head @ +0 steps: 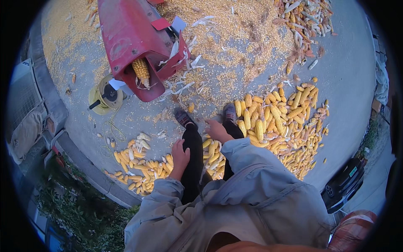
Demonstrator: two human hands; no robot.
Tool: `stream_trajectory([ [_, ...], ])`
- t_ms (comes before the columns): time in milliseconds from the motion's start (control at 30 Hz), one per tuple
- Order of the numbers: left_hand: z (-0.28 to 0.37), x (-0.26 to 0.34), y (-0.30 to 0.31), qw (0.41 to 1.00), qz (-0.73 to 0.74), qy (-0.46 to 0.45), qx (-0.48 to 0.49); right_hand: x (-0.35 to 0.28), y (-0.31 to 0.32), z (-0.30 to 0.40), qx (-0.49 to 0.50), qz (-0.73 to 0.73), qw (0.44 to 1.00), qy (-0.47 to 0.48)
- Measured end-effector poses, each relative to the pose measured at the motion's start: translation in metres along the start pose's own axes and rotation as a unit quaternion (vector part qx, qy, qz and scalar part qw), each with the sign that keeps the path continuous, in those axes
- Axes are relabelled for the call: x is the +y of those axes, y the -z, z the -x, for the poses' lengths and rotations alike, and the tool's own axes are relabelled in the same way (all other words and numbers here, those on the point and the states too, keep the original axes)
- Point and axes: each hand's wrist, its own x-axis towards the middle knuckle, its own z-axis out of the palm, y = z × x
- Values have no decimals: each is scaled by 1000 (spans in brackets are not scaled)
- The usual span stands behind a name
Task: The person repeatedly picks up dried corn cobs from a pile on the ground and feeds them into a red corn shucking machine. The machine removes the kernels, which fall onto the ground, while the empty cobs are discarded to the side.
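Note:
My left hand (pixel 180 157) hangs empty beside my left leg, its fingers apart, above a scatter of yellow corn cobs (pixel 148 170). In front of my right leg is my right hand (pixel 216 129), stretched forward over the ground near my shoe, with nothing seen in it. A large pile of corn cobs (pixel 277 116) lies to the right of my feet. Ahead on the left stands a red metal corn sheller (pixel 132 34); one corn cob (pixel 141 71) rests in its open chute, beyond both hands.
Loose corn kernels (pixel 220 41) cover the concrete ahead, with stripped cobs (pixel 310 19) heaped at upper right. A reel of yellow cord (pixel 105 96) stands left of the chute, its cord trailing on the ground. A kerb with shrubs lies at left; a black car (pixel 344 182) is at right.

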Motion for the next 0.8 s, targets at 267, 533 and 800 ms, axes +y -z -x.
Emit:
stream_trajectory([
  [267,-5,12,-22,992,-72,-95,-32,103,-122,-166,88,241,956,142],
  [533,-25,-10,-13,993,-80,-74,-48,160,-153,-262,-11,272,933,236],
  [800,-11,17,-7,987,-109,-119,-5,36,-13,-98,-72,31,948,308],
])
